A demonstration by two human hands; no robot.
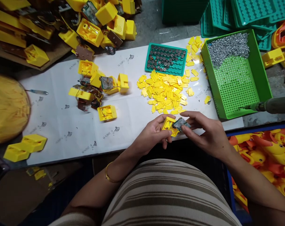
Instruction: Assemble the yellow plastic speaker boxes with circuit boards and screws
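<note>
My left hand [155,133] is closed around a small yellow plastic housing [167,124], its open side facing up, near the front edge of the table. Between the thumb and fingers of my right hand [204,133] is a small circuit board [180,123], tilted and right against the housing's right side. Whether the two are joined by wires I cannot tell. Just beyond my hands lies a heap of flat yellow covers [164,94]. To the left sits a single yellow housing [107,113], with a cluster of wired housings [92,81] behind it.
Small round dark parts fill a teal tray [166,72]. A green basket [262,75] holds many screws [229,47]; an electric screwdriver [274,106] reaches over it from the right. More yellow housings [90,31] are piled back left. Toy ducks [269,150] fill a blue-edged bin.
</note>
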